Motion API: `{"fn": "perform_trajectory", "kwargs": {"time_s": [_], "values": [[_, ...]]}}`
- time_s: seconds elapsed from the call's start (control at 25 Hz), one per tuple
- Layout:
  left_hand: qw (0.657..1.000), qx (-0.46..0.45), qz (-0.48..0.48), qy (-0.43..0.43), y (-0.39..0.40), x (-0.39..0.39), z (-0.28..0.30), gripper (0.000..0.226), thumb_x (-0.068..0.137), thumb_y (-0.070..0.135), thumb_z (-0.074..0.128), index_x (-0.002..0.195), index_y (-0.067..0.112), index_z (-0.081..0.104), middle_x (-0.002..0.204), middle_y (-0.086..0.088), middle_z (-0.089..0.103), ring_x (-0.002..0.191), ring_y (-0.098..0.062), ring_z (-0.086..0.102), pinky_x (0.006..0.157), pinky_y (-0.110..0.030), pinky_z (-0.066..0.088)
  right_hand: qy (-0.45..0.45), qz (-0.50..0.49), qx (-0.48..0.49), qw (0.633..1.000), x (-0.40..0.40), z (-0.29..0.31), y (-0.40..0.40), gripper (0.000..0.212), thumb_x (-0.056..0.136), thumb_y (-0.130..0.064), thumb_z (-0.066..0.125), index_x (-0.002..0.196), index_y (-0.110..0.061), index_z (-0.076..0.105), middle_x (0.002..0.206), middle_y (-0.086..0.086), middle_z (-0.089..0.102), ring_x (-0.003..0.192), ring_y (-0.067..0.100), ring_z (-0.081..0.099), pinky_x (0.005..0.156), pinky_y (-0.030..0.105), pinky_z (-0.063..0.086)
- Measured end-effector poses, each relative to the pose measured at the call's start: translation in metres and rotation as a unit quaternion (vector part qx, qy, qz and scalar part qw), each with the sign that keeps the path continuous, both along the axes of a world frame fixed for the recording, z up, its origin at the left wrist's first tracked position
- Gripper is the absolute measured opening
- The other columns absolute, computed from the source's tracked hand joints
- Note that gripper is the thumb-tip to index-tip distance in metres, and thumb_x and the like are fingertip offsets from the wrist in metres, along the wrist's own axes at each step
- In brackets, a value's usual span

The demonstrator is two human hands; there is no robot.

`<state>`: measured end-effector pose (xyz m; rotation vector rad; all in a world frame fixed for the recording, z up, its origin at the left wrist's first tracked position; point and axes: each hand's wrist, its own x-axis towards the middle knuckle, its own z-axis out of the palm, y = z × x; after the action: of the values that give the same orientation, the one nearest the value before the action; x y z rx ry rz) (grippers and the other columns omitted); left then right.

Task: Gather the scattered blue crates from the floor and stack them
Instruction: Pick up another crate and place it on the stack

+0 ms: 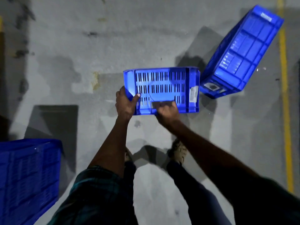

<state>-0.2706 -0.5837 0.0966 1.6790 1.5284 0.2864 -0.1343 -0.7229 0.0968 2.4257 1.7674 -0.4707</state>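
Three blue crates in view, one in hand

Item 1: blue slotted plastic crate, held over the grey concrete floor; left hand clasps its near-left corner, right hand closed on its near rim.
Item 2: blue ribbed plastic crate, overturned on the floor just beside item 1, ungathered.
Item 3: blue plastic crate, lower left, perhaps the stack's start.
Status: judged early; stacking remains.
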Motion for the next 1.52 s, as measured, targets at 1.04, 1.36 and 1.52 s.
{"fn": "perform_trajectory", "kwargs": {"time_s": [1.04, 1.36, 1.52], "values": [[0.974, 0.044, 0.096, -0.202, -0.078, -0.119, 0.283, 0.073, 0.08, 0.046, 0.074, 0.14, 0.017, 0.044, 0.136, -0.002, 0.052, 0.118, -0.016, 0.055, 0.094, -0.024, 0.045, 0.188, -0.152, 0.087, 0.966, -0.082, 0.315, -0.07, 0.035, 0.076, -0.048, 0.063, 0.088, -0.015, 0.066, 0.082, 0.009, 0.069, 0.086, 0.033, 0.065, 0.06, 0.032, 0.038], [0.963, 0.021, 0.205, -0.176, -0.093, -0.185, 0.3, 0.092, 0.078, 0.046, 0.079, 0.144, 0.004, 0.031, 0.136, -0.015, 0.047, 0.124, -0.029, 0.05, 0.106, -0.042, 0.042, 0.199, -0.161, 0.281, 0.925, -0.087, 0.443, -0.052, 0.034, 0.077, -0.042, 0.067, 0.065, -0.013, 0.051, 0.054, 0.004, 0.053, 0.054, 0.018, 0.055, 0.052, 0.036, 0.035], [0.967, 0.047, 0.233, -0.09, -0.103, -0.231, 0.278, 0.098, 0.071, 0.056, 0.071, 0.143, -0.003, 0.037, 0.138, -0.027, 0.045, 0.131, -0.039, 0.042, 0.112, -0.046, 0.033, 0.247, -0.189, 0.368, 0.876, -0.09, 0.483, -0.05, 0.032, 0.079, -0.033, 0.075, 0.062, -0.015, 0.054, 0.052, -0.001, 0.049, 0.049, 0.005, 0.041, 0.052, 0.022, 0.034]]}}
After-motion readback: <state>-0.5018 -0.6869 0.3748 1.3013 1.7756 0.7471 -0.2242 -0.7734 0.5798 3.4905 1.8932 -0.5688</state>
